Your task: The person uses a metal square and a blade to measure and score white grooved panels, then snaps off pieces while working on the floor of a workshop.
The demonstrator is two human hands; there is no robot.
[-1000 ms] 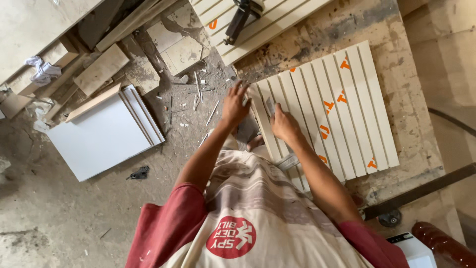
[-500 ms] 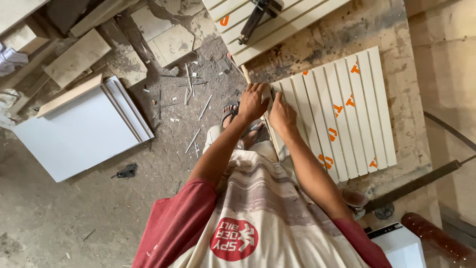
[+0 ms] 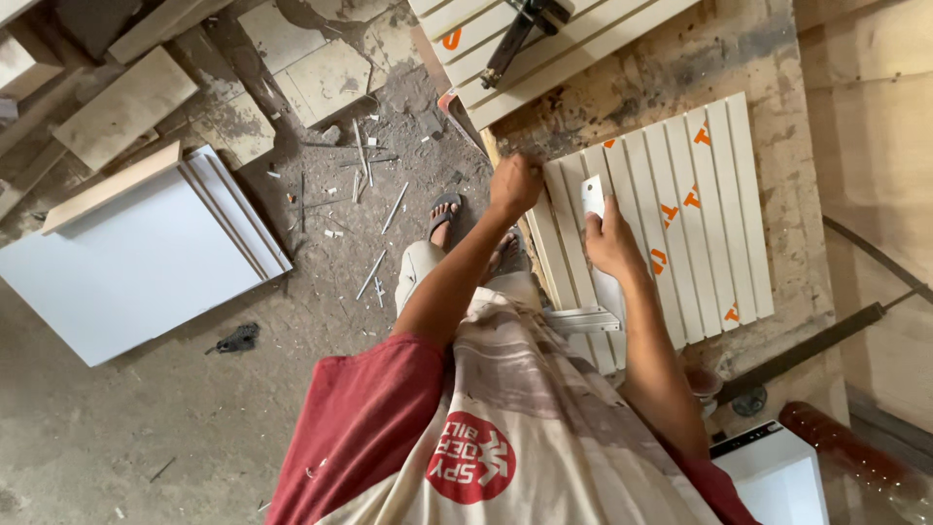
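Note:
A cream fluted panel [image 3: 700, 224] with orange marks lies on a rough wooden bench [image 3: 739, 58]. My left hand [image 3: 515, 185] is closed in a fist at the panel's far left corner and seems to grip its edge. Just to its right, my right hand [image 3: 614, 243] rests over the panel's left slats. It pinches a small white flat piece [image 3: 592, 194] upright between the fingers. My sandalled feet [image 3: 445, 216] stand on the floor beside the bench.
A second fluted panel [image 3: 583, 53] with a black tool [image 3: 515, 39] on it lies at the top. White boards [image 3: 126, 262] and tile scraps [image 3: 126, 107] lie on the dusty floor at left. A white box [image 3: 768, 476] sits at the bottom right.
My left hand has slid along the panel's left edge to its far corner. My right hand has drawn apart from it and now holds up the small white piece.

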